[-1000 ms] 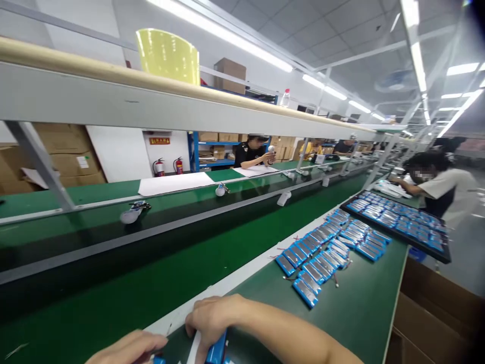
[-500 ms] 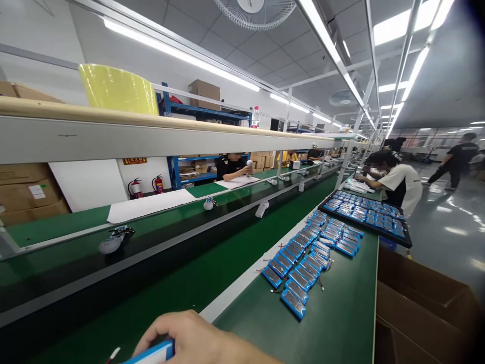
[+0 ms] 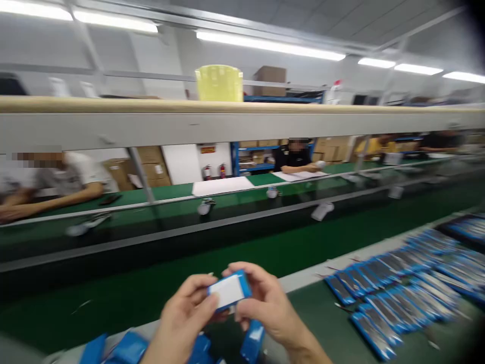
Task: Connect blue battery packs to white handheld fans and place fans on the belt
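A blue battery pack [image 3: 228, 291] with a white label on its upper face is held between both of my hands. My left hand [image 3: 191, 308] grips its left end, thumb on the label. My right hand [image 3: 265, 303] is closed round the right end, its thumb along the near edge. Below my right hand lies another blue battery pack [image 3: 253, 339], partly covered. More blue packs [image 3: 131, 348] lie at the bottom edge, partly hidden by my left hand and forearm. Several battery packs [image 3: 382, 303] with grey faces and thin wires lie in rows on the green bench to the right.
A dark green conveyor [image 3: 125, 283] runs across in front of me. White-grey handheld parts [image 3: 322, 211] sit along it. Across the line, people work at benches with white sheets [image 3: 223, 186]. A shelf beam [image 3: 159, 126] overhead carries a yellow roll [image 3: 219, 83]. The view is blurred at the sides.
My view has turned left, toward the conveyor. One hand with a blue pack showed at the bottom before; now both hands hold a pack in front of me, and more packs show below.
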A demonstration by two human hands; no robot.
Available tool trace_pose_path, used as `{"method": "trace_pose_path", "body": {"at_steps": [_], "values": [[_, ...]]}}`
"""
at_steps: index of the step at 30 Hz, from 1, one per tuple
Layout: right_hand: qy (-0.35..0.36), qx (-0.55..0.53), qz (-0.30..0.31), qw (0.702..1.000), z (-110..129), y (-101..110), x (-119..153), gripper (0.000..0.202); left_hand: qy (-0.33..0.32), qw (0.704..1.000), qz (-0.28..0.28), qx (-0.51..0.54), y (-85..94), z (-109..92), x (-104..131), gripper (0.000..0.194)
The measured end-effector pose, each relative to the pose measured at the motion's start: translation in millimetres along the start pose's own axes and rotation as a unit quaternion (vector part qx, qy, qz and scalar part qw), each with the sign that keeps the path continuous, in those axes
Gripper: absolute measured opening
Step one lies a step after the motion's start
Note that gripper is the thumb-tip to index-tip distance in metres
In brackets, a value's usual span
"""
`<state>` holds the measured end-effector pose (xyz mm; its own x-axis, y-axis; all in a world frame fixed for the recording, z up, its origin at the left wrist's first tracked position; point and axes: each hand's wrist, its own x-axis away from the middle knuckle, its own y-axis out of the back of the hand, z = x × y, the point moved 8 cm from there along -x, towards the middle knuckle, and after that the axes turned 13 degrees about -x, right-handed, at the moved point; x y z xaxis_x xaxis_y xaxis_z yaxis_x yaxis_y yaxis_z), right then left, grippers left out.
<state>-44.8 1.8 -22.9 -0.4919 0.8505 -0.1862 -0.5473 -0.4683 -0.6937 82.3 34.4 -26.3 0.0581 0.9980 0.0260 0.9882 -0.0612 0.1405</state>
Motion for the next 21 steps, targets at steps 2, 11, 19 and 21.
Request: {"method": "trace_pose_path", "body": {"at_steps": [2, 11, 19, 21], "values": [[-0.006, 0.01, 0.041, 0.999, 5.2, -0.9, 1.5, 0.053, -0.017, 1.0, -0.012, -0.004, -3.3, -16.5, 1.8, 0.037], [-0.025, -0.008, 0.046, 0.999, 6.8, -6.2, 8.5, 0.054, -0.044, 0.997, -0.049, -0.047, -1.2, -35.2, 2.6, 0.034], [-0.109, -0.015, 0.025, 0.994, -10.6, 2.9, 8.0, 0.033, -0.088, 0.986, -0.064, -0.129, 4.3, -38.9, 5.6, 0.019], [-0.149, -0.016, 0.046, 0.988, -19.1, -0.1, 9.7, 0.027, -0.107, 0.975, -0.064, -0.183, 3.0, -44.7, 8.1, 0.013]]}}
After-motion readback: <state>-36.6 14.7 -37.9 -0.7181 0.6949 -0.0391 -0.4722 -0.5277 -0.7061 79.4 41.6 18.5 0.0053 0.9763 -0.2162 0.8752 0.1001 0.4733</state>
